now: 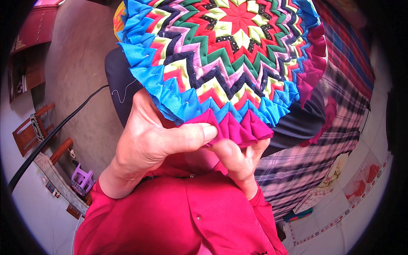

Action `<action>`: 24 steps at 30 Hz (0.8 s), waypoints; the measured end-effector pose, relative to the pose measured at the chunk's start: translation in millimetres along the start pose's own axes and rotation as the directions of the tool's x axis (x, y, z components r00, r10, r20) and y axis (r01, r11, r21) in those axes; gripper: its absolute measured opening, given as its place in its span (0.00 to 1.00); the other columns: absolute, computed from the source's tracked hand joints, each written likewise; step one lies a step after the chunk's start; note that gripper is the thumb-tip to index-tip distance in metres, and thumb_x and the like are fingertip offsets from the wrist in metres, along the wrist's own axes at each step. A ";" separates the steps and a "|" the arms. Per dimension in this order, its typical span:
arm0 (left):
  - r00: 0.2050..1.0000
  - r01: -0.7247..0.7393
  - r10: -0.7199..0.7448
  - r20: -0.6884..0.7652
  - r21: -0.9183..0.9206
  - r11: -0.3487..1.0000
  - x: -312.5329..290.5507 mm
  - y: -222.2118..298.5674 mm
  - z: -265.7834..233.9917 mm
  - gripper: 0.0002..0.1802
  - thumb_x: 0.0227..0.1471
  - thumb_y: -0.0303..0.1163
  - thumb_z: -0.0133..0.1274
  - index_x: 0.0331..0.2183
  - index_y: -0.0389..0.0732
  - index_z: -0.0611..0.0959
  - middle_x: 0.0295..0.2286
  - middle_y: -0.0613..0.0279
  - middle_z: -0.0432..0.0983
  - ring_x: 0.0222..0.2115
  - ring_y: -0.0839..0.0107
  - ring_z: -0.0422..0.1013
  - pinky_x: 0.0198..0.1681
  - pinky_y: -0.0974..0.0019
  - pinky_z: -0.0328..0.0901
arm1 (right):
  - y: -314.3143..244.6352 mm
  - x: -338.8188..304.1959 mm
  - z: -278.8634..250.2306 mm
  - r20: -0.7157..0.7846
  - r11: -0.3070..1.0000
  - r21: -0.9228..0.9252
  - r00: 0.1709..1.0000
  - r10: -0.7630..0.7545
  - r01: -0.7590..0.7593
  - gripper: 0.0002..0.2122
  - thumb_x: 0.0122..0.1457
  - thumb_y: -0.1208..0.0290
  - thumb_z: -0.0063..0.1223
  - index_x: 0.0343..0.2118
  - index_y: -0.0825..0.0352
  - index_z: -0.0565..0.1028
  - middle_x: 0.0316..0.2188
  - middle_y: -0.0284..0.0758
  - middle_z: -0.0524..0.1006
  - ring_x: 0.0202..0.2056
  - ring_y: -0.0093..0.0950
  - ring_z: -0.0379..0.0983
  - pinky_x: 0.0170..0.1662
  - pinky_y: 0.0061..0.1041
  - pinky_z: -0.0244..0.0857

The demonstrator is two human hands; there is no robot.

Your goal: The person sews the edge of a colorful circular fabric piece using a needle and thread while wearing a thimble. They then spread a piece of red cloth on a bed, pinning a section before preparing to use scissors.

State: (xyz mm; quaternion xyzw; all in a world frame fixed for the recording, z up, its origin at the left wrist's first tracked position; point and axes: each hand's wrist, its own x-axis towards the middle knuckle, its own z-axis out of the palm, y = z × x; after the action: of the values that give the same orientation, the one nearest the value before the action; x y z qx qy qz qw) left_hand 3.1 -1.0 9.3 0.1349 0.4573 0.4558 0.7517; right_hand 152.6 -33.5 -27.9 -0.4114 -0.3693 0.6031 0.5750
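A round patchwork mat [225,55] of folded fabric points lies tilted over my lap, ringed in zigzags of red, yellow, green, pink, navy and blue. Along its near edge runs a short row of magenta folded pieces [238,127]; more magenta points [312,68] sit on the right rim. My left hand [157,131] grips the near-left edge, its thumb pressed on the leftmost magenta fold. Close beside it, my right hand [240,159] pinches the magenta edge from below, thumb in front and fingers partly hidden behind the cloth. A pale thread [123,94] trails on my dark trousers at the left.
Plaid cloth [293,180] covers the surface at my right. On the left are a concrete floor [80,55], a black cable [59,127], a wooden chair [32,131], a purple plastic stool [83,179] and a red cabinet [36,25]. A tiled wall [340,212] stands at the lower right.
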 end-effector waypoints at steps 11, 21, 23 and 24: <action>1.000 -0.014 0.014 0.026 0.008 1.000 -0.2 -3.2 -3.5 0.24 0.44 0.18 0.58 0.47 0.32 0.77 0.40 0.59 0.79 0.40 0.72 0.74 0.46 0.66 0.69 | -11.3 5.5 6.0 -0.100 0.973 0.049 0.968 0.229 -0.225 0.17 0.50 0.79 0.60 0.45 0.75 0.76 0.40 0.37 0.80 0.41 0.25 0.76 0.47 0.26 0.68; 0.999 -0.045 0.044 -0.027 -0.031 0.999 0.2 -8.4 0.6 0.22 0.44 0.17 0.55 0.45 0.32 0.78 0.38 0.60 0.80 0.37 0.73 0.75 0.43 0.67 0.70 | -4.1 2.0 9.6 -0.149 0.980 0.085 0.971 0.189 -0.178 0.17 0.50 0.79 0.61 0.45 0.75 0.76 0.40 0.37 0.80 0.40 0.25 0.76 0.47 0.26 0.68; 0.999 -0.037 0.036 -0.024 -0.040 0.999 -0.9 -8.0 0.3 0.22 0.44 0.17 0.55 0.45 0.31 0.78 0.37 0.59 0.80 0.36 0.73 0.76 0.41 0.67 0.70 | -3.3 0.8 11.2 -0.154 0.983 0.097 0.974 0.168 -0.154 0.17 0.50 0.79 0.61 0.45 0.75 0.76 0.40 0.37 0.80 0.40 0.25 0.76 0.47 0.26 0.68; 0.999 -0.033 0.032 -0.022 -0.042 0.999 -0.5 -8.3 -0.1 0.21 0.44 0.17 0.55 0.45 0.31 0.78 0.37 0.59 0.80 0.36 0.73 0.76 0.41 0.67 0.71 | -2.3 0.4 10.9 -0.157 0.984 0.099 0.975 0.160 -0.146 0.18 0.50 0.79 0.61 0.45 0.74 0.76 0.40 0.37 0.80 0.40 0.25 0.76 0.47 0.26 0.68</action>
State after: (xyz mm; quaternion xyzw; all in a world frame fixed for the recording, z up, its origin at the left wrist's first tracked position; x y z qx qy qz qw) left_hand 7.6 -6.0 4.4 0.1212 0.4534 0.4789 0.7419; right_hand 143.4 -32.6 -21.7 -0.4616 -0.2612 0.6251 0.5727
